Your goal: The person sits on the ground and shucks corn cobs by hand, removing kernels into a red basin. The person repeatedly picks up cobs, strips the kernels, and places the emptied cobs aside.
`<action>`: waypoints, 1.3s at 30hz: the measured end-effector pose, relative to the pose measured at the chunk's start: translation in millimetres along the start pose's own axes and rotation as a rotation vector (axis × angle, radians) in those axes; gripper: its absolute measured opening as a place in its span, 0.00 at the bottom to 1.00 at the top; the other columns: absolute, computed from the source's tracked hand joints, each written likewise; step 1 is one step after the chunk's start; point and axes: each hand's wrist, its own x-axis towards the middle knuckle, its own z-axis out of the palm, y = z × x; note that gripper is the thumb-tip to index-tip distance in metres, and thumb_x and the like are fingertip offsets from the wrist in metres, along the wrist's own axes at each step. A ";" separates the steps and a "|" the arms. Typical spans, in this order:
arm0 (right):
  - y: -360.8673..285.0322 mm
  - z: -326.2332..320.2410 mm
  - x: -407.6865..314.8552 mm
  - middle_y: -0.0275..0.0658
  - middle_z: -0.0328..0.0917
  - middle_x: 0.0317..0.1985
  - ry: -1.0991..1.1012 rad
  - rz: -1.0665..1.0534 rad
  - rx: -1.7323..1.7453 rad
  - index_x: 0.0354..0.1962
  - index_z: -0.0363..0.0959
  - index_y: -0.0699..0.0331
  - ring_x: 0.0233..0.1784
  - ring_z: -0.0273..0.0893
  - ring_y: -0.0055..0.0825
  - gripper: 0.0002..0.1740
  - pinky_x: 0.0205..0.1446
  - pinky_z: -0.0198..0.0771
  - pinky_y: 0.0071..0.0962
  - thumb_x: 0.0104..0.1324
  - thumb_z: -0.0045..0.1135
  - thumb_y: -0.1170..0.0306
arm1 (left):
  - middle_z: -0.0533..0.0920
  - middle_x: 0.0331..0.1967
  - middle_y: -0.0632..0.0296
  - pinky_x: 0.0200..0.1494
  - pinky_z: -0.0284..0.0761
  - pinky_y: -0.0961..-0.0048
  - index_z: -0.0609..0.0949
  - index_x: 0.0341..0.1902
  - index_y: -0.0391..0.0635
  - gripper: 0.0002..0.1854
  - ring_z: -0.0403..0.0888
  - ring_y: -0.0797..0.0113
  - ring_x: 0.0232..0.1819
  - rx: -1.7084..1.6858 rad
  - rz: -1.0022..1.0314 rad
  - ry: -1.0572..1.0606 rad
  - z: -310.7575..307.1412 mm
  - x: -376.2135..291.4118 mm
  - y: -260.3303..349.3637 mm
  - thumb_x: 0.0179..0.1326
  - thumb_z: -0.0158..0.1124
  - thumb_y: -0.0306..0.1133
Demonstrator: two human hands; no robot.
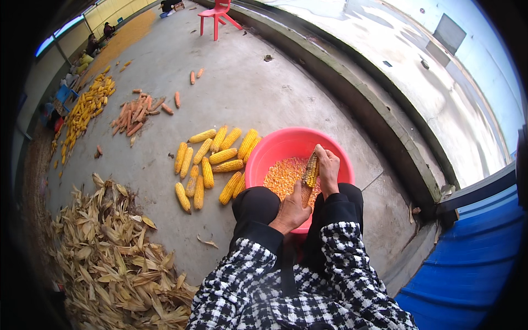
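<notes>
Over a red plastic basin (256, 159) I hold a partly shelled ear of corn (311, 171) tilted upward. My left hand (292, 209) grips its lower end, where the bare reddish cob shows. Around the upper part, where yellow and dark kernels remain on the cob, my right hand (328, 166) is closed, thumb near the tip. Loose corn kernels (282, 175) cover the basin's bottom. My knees press close to the basin's near side and hide part of its rim. Several whole husked ears of corn (222, 156) lie on the concrete just left of the basin.
Bare cobs (134, 113) are heaped farther left, with a larger pile of corn ears (84, 107) beyond. Dry husks (115, 255) spread at lower left. A red plastic chair (216, 16) stands ahead. A concrete curb (350, 82) runs along the right, near blue metal sheeting (466, 260). People sit far off.
</notes>
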 end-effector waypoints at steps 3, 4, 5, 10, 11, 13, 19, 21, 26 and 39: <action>7.4 -4.7 2.2 0.26 0.70 0.20 -0.031 -0.027 0.168 0.22 0.73 0.64 0.22 0.64 0.12 0.17 0.27 0.61 0.18 0.67 0.56 0.62 | 0.78 0.29 0.48 0.29 0.76 0.62 0.58 0.64 0.39 0.38 0.80 0.51 0.25 -0.229 0.065 -0.009 -2.4 1.9 2.5 0.48 0.61 0.25; 10.3 -3.1 3.9 0.26 0.70 0.20 -0.006 -0.056 0.134 0.22 0.72 0.63 0.22 0.63 0.12 0.16 0.26 0.60 0.18 0.67 0.54 0.63 | 0.77 0.27 0.52 0.24 0.75 0.65 0.59 0.63 0.40 0.36 0.78 0.57 0.21 -0.397 -0.052 -0.118 -5.2 3.1 4.0 0.49 0.61 0.24; 12.5 -3.2 4.6 0.26 0.69 0.20 -0.016 -0.068 0.160 0.22 0.72 0.63 0.22 0.63 0.12 0.16 0.26 0.60 0.18 0.67 0.54 0.64 | 0.76 0.26 0.57 0.19 0.74 0.68 0.60 0.62 0.41 0.35 0.76 0.62 0.17 -0.571 -0.161 -0.222 -7.3 4.0 6.0 0.49 0.61 0.24; 14.0 1.3 -1.5 0.27 0.71 0.21 -0.047 -0.054 0.328 0.26 0.73 0.63 0.21 0.65 0.13 0.13 0.25 0.62 0.17 0.69 0.49 0.67 | 0.70 0.22 0.66 0.11 0.62 0.78 0.65 0.52 0.44 0.24 0.66 0.78 0.12 -0.982 -0.277 -0.371 -9.1 1.1 13.0 0.51 0.59 0.22; 12.5 2.5 -3.2 0.27 0.72 0.21 -0.046 -0.050 0.347 0.27 0.74 0.63 0.21 0.66 0.13 0.12 0.25 0.62 0.17 0.69 0.49 0.68 | 0.70 0.22 0.66 0.11 0.62 0.78 0.65 0.52 0.44 0.24 0.66 0.77 0.12 -0.918 -0.235 -0.340 -8.3 2.0 12.3 0.51 0.59 0.22; 8.9 5.2 -6.2 0.28 0.73 0.22 -0.082 0.004 0.402 0.29 0.74 0.63 0.21 0.68 0.13 0.13 0.25 0.64 0.17 0.70 0.51 0.65 | 0.70 0.22 0.66 0.11 0.63 0.78 0.65 0.52 0.44 0.23 0.66 0.77 0.12 -0.798 -0.185 -0.255 -4.5 2.7 9.0 0.51 0.58 0.22; 5.9 3.5 -7.4 0.27 0.72 0.22 -0.172 0.023 0.273 0.27 0.74 0.62 0.23 0.66 0.10 0.16 0.25 0.62 0.16 0.70 0.53 0.60 | 0.79 0.36 0.58 0.43 0.76 0.69 0.67 0.54 0.38 0.27 0.80 0.65 0.37 -0.393 -0.086 -0.045 0.9 7.3 -2.4 0.48 0.64 0.25; 11.6 1.7 -4.6 0.27 0.72 0.22 -0.167 0.014 0.172 0.27 0.74 0.63 0.22 0.67 0.12 0.16 0.25 0.63 0.17 0.69 0.54 0.60 | 0.77 0.33 0.60 0.36 0.72 0.72 0.67 0.53 0.38 0.26 0.76 0.69 0.32 -0.396 -0.076 -0.037 2.4 5.3 -2.1 0.48 0.62 0.25; 31.6 -4.8 7.9 0.29 0.70 0.17 -0.035 -0.140 -0.147 0.21 0.73 0.66 0.21 0.65 0.14 0.19 0.24 0.62 0.23 0.67 0.52 0.62 | 0.72 0.23 0.66 0.17 0.67 0.77 0.67 0.50 0.40 0.23 0.69 0.78 0.15 -0.604 -0.154 -0.141 0.8 2.0 0.1 0.48 0.59 0.23; 0.5 -2.8 -15.2 0.30 0.74 0.24 -0.202 0.212 0.304 0.30 0.75 0.66 0.24 0.70 0.16 0.21 0.29 0.67 0.19 0.72 0.48 0.56 | 0.80 0.38 0.47 0.46 0.76 0.63 0.67 0.54 0.36 0.29 0.82 0.54 0.43 -0.218 -0.084 -0.002 -1.7 4.5 1.6 0.47 0.65 0.29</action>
